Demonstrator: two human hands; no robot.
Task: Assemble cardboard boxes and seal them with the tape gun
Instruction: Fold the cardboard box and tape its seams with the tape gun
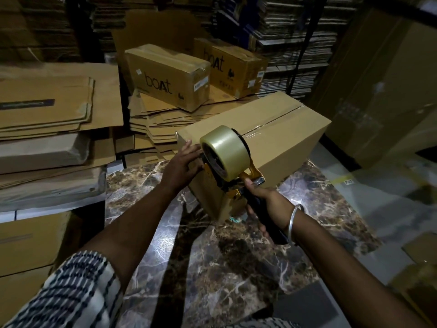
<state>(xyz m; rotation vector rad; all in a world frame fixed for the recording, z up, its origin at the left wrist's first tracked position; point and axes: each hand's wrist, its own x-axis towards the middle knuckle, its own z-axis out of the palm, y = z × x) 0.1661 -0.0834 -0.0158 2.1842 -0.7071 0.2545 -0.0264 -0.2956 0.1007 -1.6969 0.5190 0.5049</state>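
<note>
A plain brown cardboard box (279, 140) stands on a marble-patterned table (212, 252), its top seam covered by clear tape. My right hand (267, 207) grips the black handle of a yellow tape gun (238, 183), which is pressed against the box's near end. The gun carries a roll of clear tape (223, 147). My left hand (184, 162) rests with straight fingers against the box's near left corner, next to the roll.
Two sealed printed boxes (170, 74) (236, 67) sit behind on a pile of flat cardboard (160, 119). More flattened sheets (47, 114) are stacked high at the left. Shelves of flat cartons fill the back. A large carton (383, 86) stands at the right.
</note>
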